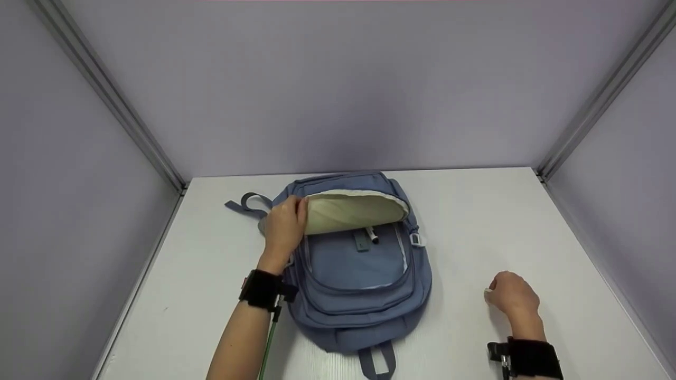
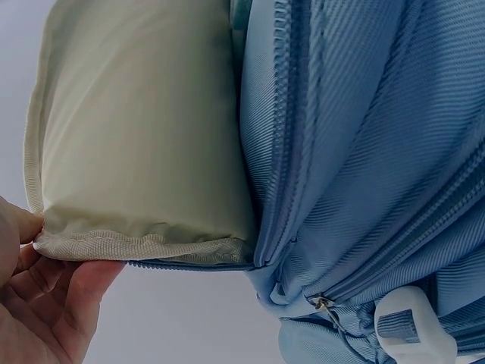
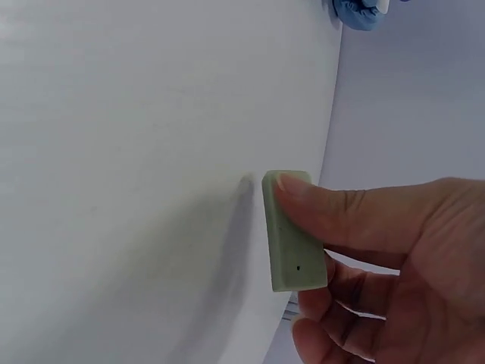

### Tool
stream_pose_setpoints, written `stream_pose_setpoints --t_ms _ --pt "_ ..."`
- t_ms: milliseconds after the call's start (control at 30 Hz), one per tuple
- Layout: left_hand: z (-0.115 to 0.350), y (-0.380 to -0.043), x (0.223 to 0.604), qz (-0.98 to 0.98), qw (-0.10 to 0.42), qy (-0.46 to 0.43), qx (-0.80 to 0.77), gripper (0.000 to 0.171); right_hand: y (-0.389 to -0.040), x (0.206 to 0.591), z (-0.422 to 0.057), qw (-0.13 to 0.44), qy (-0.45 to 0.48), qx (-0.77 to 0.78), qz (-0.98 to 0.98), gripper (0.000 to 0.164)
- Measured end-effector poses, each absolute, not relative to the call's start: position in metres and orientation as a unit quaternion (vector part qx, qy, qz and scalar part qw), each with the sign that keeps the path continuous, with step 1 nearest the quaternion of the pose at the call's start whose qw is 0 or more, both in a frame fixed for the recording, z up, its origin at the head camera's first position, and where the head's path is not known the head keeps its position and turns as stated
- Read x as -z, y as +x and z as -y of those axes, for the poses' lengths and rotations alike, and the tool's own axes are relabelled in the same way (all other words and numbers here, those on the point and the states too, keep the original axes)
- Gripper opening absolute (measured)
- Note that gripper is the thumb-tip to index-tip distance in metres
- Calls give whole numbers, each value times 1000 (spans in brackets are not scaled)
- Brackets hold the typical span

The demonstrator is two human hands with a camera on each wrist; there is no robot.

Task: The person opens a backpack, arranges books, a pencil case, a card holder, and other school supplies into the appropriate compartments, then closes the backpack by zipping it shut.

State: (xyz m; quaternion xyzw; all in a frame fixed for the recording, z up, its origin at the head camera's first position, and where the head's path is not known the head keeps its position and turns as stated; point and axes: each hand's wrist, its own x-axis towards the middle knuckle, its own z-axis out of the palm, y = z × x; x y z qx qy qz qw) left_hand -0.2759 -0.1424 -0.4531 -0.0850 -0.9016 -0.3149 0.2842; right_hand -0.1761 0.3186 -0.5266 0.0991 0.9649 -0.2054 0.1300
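A blue backpack [image 1: 364,316] lies on the table with its front pocket unzipped. My left hand [image 1: 285,221] pinches the edge of the pocket flap [image 1: 354,211] between thumb and fingers, holding it up so its cream lining [image 2: 144,129] shows. Below the flap, a white marker [image 1: 372,236] with a black end and a grey-green flat piece [image 1: 362,241] lie at the pocket opening, partly covered. Off to the right of the bag, over the table, my right hand [image 1: 512,295] holds a pale green eraser-like block [image 3: 295,243] between thumb and fingers.
The white table [image 1: 475,211] is walled in by grey panels at the back and both sides. One strap [image 1: 248,206] sticks out at the bag's upper left, another [image 1: 380,364] toward the front edge. A white buckle [image 1: 417,240] sits on the bag's right side.
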Motion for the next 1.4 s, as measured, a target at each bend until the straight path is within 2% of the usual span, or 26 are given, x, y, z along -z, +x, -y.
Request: stream_pose_setpoints --t_ms 467,733,1067,1400 --pt "142 -276 453 901 286 -83 317 27 -180 508 -305 107 64 238 -963 17" --pt "143 -276 452 901 280 -79 320 27 -190 493 -281 31 23 296 -955 15" --pt "144 -276 451 902 284 -74 317 26 -204 474 -219 0 -38 385 -922 11" --pt "141 -276 449 896 283 -82 333 26 -211 472 -139 -16 -144 331 -932 8"
